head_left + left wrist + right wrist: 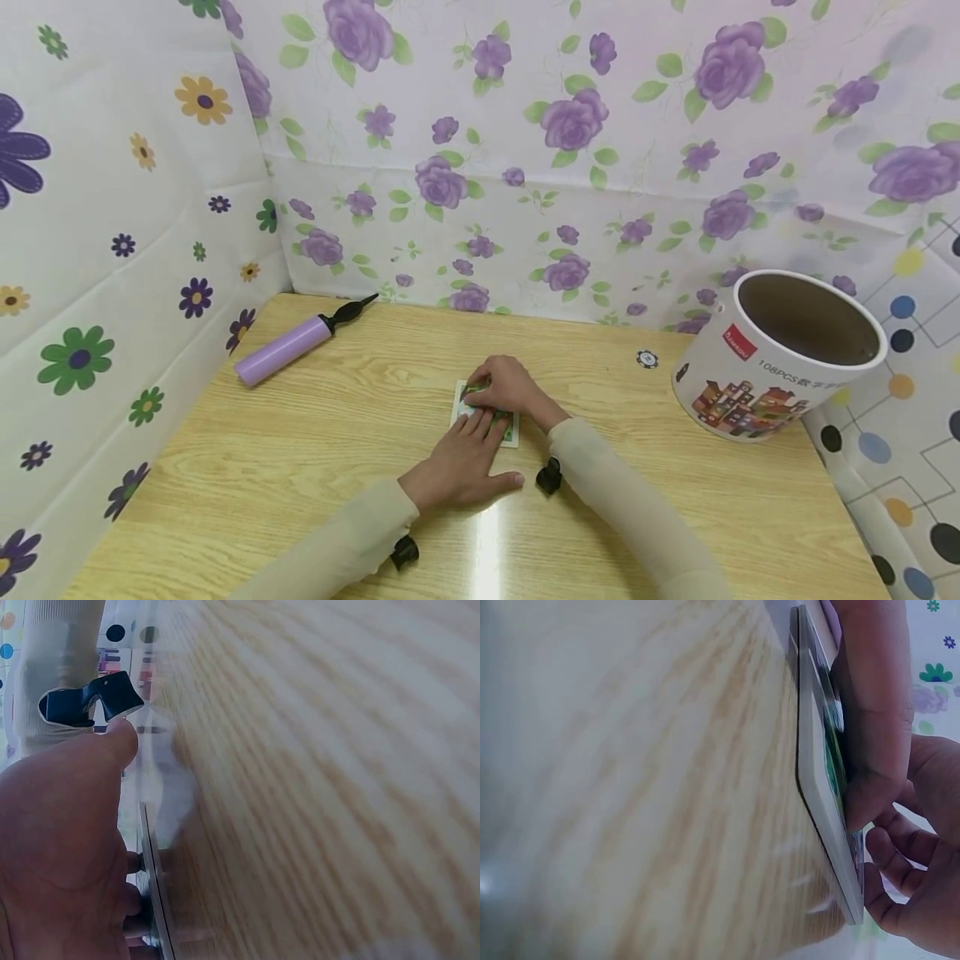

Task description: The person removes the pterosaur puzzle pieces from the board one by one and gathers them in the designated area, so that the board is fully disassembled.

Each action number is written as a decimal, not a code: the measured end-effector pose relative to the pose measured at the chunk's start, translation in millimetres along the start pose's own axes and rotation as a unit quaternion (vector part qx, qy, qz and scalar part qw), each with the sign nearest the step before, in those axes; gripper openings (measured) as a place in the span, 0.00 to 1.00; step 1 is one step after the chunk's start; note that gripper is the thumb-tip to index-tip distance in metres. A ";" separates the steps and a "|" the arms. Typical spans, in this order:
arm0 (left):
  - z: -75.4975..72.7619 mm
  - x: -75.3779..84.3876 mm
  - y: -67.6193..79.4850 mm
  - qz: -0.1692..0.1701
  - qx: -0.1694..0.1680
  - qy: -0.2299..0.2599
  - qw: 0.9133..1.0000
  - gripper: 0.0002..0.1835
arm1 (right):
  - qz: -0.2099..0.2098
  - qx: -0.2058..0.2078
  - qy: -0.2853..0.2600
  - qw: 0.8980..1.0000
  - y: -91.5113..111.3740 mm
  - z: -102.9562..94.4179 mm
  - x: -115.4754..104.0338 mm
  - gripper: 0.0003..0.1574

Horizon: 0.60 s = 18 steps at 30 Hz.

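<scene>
A small flat picture board (512, 438) with a white border and a green picture lies on the wooden table, largely covered by both hands. My left hand (463, 467) rests its extended fingers on the near part of the board, its thumb out to the right. Over the far part, my right hand (512, 386) bends its fingers down onto the picture. In the right wrist view, a fingertip (866, 801) touches the picture inside the raised pale border (817, 784). I cannot tell whether the right fingers pinch a small piece. The left wrist view shows the board's thin edge (155, 885) beside the left fingers.
A lilac hand pump (285, 350) with a black nozzle lies at the back left. At the back right stands a large white bucket (750, 383) with printed buildings. A small black-and-white round chip (647, 359) lies left of it. Flowered cloth (480, 167) hangs behind the table.
</scene>
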<state>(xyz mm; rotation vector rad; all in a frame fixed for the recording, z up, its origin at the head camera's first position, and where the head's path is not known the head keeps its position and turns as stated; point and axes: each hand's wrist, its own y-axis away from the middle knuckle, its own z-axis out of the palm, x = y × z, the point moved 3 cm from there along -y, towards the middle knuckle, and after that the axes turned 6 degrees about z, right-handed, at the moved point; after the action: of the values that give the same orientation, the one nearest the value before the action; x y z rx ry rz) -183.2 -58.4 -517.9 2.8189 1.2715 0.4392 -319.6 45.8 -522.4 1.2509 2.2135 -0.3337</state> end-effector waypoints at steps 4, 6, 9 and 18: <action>1.1 -0.4 -1.1 0.003 0.007 0.002 1.000 0.51 | 0.010 -0.009 -0.015 1.000 0.3 0.2 0.4 0.17; 0.8 -0.3 -1.5 0.005 0.013 0.004 1.000 0.50 | 0.012 -0.010 -0.018 1.000 0.5 0.2 0.3 0.17; -0.9 0.6 -1.9 0.009 0.026 0.008 1.000 0.50 | 0.011 -0.006 -0.019 1.000 0.7 0.1 0.3 0.15; -3.5 1.6 -2.6 -0.005 0.025 0.008 1.000 0.50 | 0.004 0.003 -0.019 1.000 -0.4 0.2 0.9 0.15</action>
<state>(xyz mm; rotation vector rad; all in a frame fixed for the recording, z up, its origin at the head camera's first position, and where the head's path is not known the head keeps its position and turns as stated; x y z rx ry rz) -185.0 -55.8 -514.4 2.8546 1.3165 0.4377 -320.2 46.1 -523.1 1.2461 2.1775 -0.3589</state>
